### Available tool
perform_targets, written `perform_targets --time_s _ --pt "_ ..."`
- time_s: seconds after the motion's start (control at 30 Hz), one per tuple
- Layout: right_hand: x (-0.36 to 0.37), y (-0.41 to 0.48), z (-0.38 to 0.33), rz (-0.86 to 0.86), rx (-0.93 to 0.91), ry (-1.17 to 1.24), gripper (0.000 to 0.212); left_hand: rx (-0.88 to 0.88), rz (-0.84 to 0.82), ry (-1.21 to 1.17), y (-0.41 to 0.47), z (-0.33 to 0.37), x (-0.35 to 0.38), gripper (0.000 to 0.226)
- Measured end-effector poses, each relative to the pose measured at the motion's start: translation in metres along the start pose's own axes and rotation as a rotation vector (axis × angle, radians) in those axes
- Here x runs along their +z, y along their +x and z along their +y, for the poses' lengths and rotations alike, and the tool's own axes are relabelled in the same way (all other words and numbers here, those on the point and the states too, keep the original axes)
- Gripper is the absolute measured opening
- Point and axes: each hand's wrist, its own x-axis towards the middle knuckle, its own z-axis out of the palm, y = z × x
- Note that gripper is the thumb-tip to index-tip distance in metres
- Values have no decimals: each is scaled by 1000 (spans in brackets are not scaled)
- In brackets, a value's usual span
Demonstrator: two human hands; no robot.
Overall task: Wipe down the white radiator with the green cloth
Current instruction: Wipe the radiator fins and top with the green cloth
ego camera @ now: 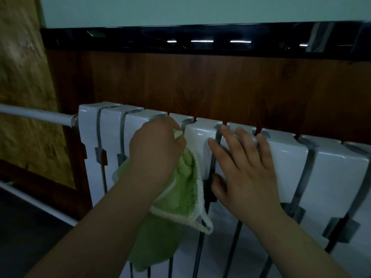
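Though dim, cloth (180,187) under left hand (156,149)

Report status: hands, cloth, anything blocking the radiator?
Left hand grips green cloth at the radiator's upper front. Right hand open, flat on white radiator. No obstruction in view.

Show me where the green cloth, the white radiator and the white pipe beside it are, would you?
green cloth (184,187), head view, on its fuzzy hanging middle.
white radiator (289,157), head view, on the bare front of one section.
white pipe (36,113), head view, midway along its visible length.
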Motion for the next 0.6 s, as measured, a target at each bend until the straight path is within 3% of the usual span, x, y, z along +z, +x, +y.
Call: perform_targets --time_s 0.17,0.33,0.5,0.6 --pt "0 1 -1 3 0 5 58 36 52 -66 4 2 1 19" --pt "0 0 0 -4 6 14 57 -40 104 -234 -3 2 7 16" --pt "-1 0 0 -1 4 15 56 -83 111 -374 -18 -4 8 34" --pt "0 0 0 -16 8 10 58 -52 72 -340 -34 -15 13 22"
